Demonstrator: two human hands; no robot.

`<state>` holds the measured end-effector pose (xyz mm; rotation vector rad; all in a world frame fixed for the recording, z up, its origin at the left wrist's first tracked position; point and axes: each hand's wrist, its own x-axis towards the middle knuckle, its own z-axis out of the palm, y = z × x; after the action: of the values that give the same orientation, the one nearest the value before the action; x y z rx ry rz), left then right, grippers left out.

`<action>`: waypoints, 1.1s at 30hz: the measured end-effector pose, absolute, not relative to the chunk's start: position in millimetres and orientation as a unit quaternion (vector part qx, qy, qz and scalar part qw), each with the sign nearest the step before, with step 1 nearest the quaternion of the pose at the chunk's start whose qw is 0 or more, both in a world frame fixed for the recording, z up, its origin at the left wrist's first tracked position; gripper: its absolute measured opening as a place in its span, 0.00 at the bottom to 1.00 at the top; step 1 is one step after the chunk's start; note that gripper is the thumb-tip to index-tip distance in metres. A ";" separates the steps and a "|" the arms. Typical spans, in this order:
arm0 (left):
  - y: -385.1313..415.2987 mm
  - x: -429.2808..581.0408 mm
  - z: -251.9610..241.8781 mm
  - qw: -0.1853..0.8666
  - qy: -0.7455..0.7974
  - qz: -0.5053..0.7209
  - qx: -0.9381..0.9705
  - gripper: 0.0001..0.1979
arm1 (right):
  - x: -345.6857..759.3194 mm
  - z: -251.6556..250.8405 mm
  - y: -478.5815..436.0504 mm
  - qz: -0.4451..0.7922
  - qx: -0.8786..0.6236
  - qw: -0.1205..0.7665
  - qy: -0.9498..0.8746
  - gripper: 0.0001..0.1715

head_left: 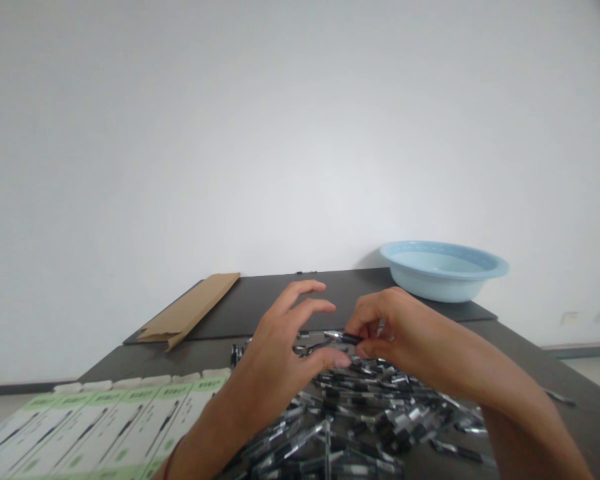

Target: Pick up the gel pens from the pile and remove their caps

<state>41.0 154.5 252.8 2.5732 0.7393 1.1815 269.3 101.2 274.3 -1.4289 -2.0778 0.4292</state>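
My right hand (pixel 380 323) pinches a pen (pixel 347 337) with a black grip and a clear, shiny end that points left. Opposite it, my left hand (pixel 290 333) hovers with thumb and fingers spread apart, holding nothing. Beneath both hands lies a loose heap of black and clear pens (pixel 370 400), pointing in many directions. The left forearm and hand hide part of the heap. Some pens at the left edge of the pile show only partly behind the left hand.
White and green pen boxes (pixel 115 427) stand in a row at the lower left. A brown paper bag (pixel 195 303) lies at the back left of the dark table (pixel 510 340). A light blue basin (pixel 443 270) sits at the back right, near the white wall.
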 end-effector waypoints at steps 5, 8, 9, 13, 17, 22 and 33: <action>156.7 38.9 252.4 0.109 0.242 0.384 0.885 0.04 | 271.5 272.3 102.8 0.159 -0.541 0.279 -0.778 0.09; 157.4 38.0 253.0 0.116 0.248 0.376 0.885 0.19 | 271.9 270.4 102.9 0.160 -0.545 0.281 -0.774 0.10; 157.7 37.7 253.3 0.120 0.253 0.375 0.884 0.19 | 271.9 269.8 103.0 0.160 -0.543 0.282 -0.774 0.10; 159.4 36.2 254.1 0.130 0.236 0.369 0.889 0.04 | 271.6 268.1 103.8 0.149 -0.542 0.278 -0.779 0.11; 160.4 36.7 253.6 0.135 0.228 0.366 0.892 0.17 | 273.2 266.4 105.9 0.149 -0.540 0.279 -0.780 0.11; 162.2 40.1 253.0 0.122 0.221 0.372 0.893 0.02 | 275.2 264.2 108.0 0.153 -0.534 0.276 -0.784 0.11; 225.0 11.8 229.9 0.190 0.334 0.230 0.894 0.09 | 314.1 271.8 127.2 0.168 -0.561 0.249 -0.771 0.08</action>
<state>11.8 225.0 229.9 2.5133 0.9393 0.6451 314.1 127.2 271.8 -1.5290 -2.1005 0.4567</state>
